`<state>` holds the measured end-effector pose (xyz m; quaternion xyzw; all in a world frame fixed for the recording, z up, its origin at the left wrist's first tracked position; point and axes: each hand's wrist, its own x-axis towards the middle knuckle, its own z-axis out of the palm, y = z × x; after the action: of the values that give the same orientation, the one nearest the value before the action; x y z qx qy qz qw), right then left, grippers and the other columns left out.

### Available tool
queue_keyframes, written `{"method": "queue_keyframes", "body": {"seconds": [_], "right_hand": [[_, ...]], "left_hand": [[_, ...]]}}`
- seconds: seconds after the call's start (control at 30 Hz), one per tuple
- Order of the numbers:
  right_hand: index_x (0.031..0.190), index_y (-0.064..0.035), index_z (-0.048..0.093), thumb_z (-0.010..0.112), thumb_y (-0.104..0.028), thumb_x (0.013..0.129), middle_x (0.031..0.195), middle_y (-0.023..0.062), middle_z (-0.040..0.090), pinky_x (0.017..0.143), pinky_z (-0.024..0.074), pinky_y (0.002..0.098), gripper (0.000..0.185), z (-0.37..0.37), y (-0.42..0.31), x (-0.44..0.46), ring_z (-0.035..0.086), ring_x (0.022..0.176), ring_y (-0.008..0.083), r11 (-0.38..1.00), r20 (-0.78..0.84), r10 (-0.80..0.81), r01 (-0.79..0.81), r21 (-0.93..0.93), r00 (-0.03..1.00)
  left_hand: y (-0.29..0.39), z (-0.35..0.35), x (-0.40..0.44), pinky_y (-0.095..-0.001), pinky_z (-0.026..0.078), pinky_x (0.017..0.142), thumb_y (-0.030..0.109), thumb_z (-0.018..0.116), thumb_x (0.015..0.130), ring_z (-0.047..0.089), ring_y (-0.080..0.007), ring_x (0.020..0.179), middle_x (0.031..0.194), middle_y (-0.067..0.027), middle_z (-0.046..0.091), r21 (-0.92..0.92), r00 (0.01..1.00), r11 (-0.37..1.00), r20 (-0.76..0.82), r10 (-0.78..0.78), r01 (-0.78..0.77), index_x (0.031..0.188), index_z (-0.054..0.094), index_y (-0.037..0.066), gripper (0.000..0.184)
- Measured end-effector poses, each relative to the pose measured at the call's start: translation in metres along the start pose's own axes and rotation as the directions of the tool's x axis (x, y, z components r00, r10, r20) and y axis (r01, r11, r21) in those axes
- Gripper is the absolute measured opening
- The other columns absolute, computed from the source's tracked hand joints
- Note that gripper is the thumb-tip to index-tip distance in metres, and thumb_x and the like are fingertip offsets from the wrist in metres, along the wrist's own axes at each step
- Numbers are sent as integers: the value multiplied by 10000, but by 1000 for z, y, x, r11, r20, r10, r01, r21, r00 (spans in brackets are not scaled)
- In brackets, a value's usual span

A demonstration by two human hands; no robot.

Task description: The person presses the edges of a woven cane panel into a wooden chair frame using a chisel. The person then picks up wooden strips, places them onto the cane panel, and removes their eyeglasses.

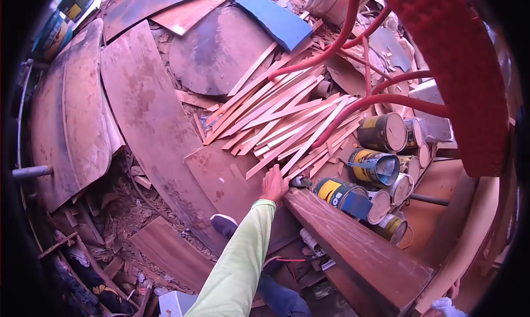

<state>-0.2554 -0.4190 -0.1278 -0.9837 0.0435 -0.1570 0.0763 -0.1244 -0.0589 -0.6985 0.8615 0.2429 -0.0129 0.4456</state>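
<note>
My left hand (274,184), at the end of a light green sleeve, reaches to the near ends of a heap of thin wooden strips (298,115). Its fingers look closed round the end of one pale strip. Close beside it, a small dark cylindrical object (301,182) lies at the end of a long brown wooden beam (353,237). At the lower right edge, a few fingers of what appears to be my right hand (454,289) show by a curved board (466,245); their grip is unclear. A whitish bundle (446,306) lies below them.
Several paint cans (381,132) stand or lie right of the strips. Red bent bars (381,100) and a broad red piece (458,68) cross the upper right. Large plywood sheets (146,104) cover the left floor. A blue board (273,19) lies behind. A shoe (223,226) rests below.
</note>
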Motion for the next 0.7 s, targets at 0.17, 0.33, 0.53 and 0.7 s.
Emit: {"method": "queue_keyframes", "body": {"seconds": [0.17,0.33,0.53,0.7], "right_hand": [[1522,79,493,419,-384,1163,1625,284,475,1280,340,532,591,-2,-14,1,455,1509,450,998,23,30,-29,-50,999],[1527,73,504,420,-453,1167,1609,285,496,1278,344,532,643,-9,-21,2,465,1501,453,997,38,57,-54,-56,998],[1527,69,514,428,-471,1169,1602,281,509,1277,348,528,654,-8,-29,2,472,1497,451,996,36,56,-53,-70,998],[1493,51,539,453,-435,1158,1569,262,527,1245,366,521,596,-9,-27,-4,495,1452,435,995,23,64,-62,-73,998]], "left_hand": [[-4,15,-2,-618,552,862,179,675,1000,690,-513,1023,1093,-277,672,-36,993,999,111,32,-29,1185,538,18,281],[2,-27,-19,-590,572,818,111,610,977,708,-476,971,1022,-250,651,136,995,988,80,57,-68,1111,542,33,169],[-9,-76,56,-518,599,690,149,674,983,748,-391,810,1016,-179,641,350,973,919,-69,218,-181,1120,567,65,193],[4,-67,116,-459,615,715,126,738,922,762,-339,879,1052,-143,658,464,918,815,-12,397,-347,1119,591,68,252]]}}
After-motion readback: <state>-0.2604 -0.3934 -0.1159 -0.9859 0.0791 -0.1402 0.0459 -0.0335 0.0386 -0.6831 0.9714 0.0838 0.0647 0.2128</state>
